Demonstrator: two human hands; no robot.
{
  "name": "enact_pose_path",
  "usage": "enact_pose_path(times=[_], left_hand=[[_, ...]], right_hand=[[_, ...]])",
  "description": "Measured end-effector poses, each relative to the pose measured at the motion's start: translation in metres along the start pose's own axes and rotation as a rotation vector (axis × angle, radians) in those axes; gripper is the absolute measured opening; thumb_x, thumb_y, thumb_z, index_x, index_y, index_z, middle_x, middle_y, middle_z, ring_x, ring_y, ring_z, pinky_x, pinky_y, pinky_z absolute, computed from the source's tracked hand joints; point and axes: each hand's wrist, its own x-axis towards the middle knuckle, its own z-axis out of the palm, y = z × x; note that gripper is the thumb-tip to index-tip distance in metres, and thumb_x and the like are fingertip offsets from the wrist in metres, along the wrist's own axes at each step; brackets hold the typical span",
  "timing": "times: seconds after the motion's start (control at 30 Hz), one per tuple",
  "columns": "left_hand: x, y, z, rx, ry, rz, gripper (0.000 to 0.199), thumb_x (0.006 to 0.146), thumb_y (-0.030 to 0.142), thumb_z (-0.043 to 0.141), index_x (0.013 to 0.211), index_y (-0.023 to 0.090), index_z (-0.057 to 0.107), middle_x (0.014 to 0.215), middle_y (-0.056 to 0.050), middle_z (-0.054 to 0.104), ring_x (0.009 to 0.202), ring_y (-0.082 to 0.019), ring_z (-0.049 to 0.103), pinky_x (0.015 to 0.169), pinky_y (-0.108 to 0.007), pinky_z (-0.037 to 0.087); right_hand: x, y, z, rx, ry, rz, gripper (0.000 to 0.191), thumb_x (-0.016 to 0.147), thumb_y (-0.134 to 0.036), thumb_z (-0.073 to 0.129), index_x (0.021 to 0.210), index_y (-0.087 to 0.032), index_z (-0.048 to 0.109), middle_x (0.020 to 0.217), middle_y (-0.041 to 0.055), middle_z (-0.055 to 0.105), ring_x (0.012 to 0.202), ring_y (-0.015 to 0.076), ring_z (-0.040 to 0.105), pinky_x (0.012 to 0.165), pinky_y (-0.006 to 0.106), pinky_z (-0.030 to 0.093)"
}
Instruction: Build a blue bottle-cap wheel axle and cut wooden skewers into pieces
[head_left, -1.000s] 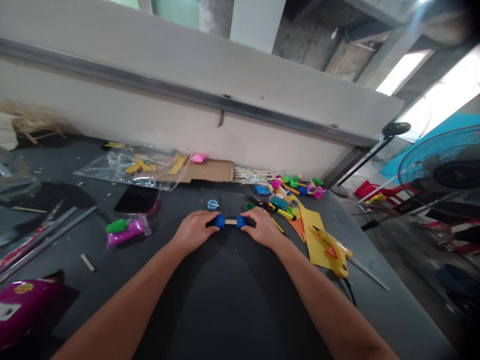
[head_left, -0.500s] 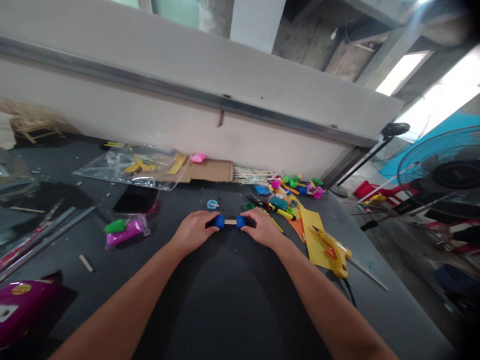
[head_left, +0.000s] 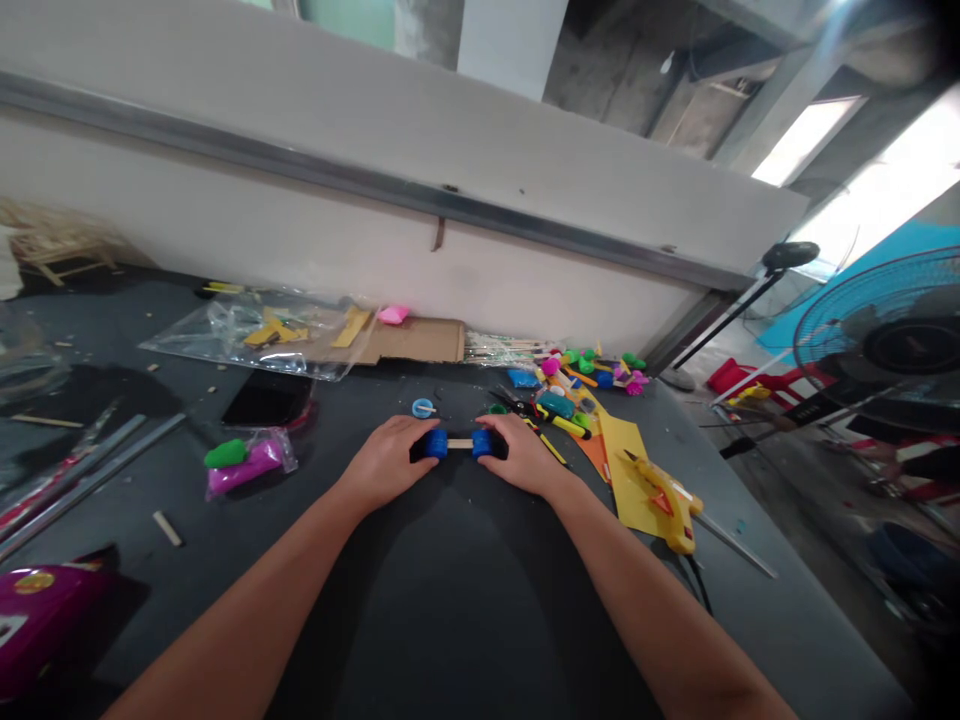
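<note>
The left hand (head_left: 386, 463) is closed on the left blue wheel (head_left: 436, 444); the right hand (head_left: 525, 455) is closed on the right blue wheel (head_left: 482, 443). A wooden axle (head_left: 460, 442) joins both wheels, between the hands, over the dark surface (head_left: 450, 610); contact cannot be determined. A small blue ring (head_left: 422, 407) lies just ahead. A yellow glue gun (head_left: 664, 505) lies rightward.

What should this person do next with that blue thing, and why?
I'd guess: the right hand lets go of the right blue piece and takes the yellow hot glue gun lying nearby on yellow paper. The left hand, gripping the left blue piece, could steady the short wooden stick between them.
</note>
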Motion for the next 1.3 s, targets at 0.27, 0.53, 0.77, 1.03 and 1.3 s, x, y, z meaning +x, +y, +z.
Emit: enact_pose_path(times=[0.27,0.53,0.77,1.03,1.3], left_hand=[[0.000,0.002,-0.002,-0.010,0.022,-0.019,0.039,0.073,0.032,0.063,0.111,0.023,0.059,0.110,-0.006,0.062,0.105,-0.024,0.053,0.094,-0.041,0.042],[-0.001,0.004,-0.005,-0.063,0.035,-0.021,0.034,0.076,0.029,0.060,0.109,0.024,0.058,0.108,-0.005,0.061,0.105,-0.023,0.053,0.092,-0.039,0.043],[-0.001,0.004,-0.007,-0.095,0.030,-0.022,0.042,0.074,0.020,0.056,0.116,0.023,0.054,0.112,-0.005,0.061,0.107,-0.022,0.052,0.096,-0.040,0.041],[0.000,-0.012,-0.001,-0.362,0.202,-0.210,0.057,0.061,0.004,0.040,0.115,0.017,0.055,0.106,-0.006,0.064,0.102,-0.020,0.058,0.098,-0.039,0.042],[0.003,-0.020,0.003,-0.598,0.319,-0.371,0.050,0.062,0.007,0.040,0.109,0.015,0.057,0.096,-0.007,0.066,0.095,-0.018,0.062,0.091,-0.037,0.047]], right_hand=[[0.000,0.002,-0.001,-0.020,0.010,-0.011,0.042,0.070,-0.021,0.069,0.110,-0.022,0.056,0.105,0.0068,0.059,0.100,0.0223,0.052,0.089,0.039,0.041],[0.001,-0.002,-0.002,0.016,0.029,-0.029,0.033,0.071,-0.021,0.067,0.102,-0.021,0.058,0.097,0.0051,0.061,0.092,0.0200,0.054,0.084,0.035,0.043],[0.000,-0.004,0.000,-0.002,-0.001,-0.029,0.035,0.071,-0.024,0.069,0.104,-0.021,0.058,0.099,0.0053,0.061,0.094,0.0204,0.054,0.086,0.035,0.042],[0.000,-0.001,-0.001,-0.023,-0.014,-0.027,0.042,0.069,-0.028,0.071,0.108,-0.020,0.057,0.101,0.0059,0.061,0.096,0.0213,0.053,0.086,0.035,0.041],[0.001,-0.010,0.003,-0.028,-0.039,-0.062,0.033,0.071,-0.029,0.071,0.102,-0.022,0.059,0.099,0.0036,0.064,0.095,0.0204,0.054,0.085,0.036,0.038]])
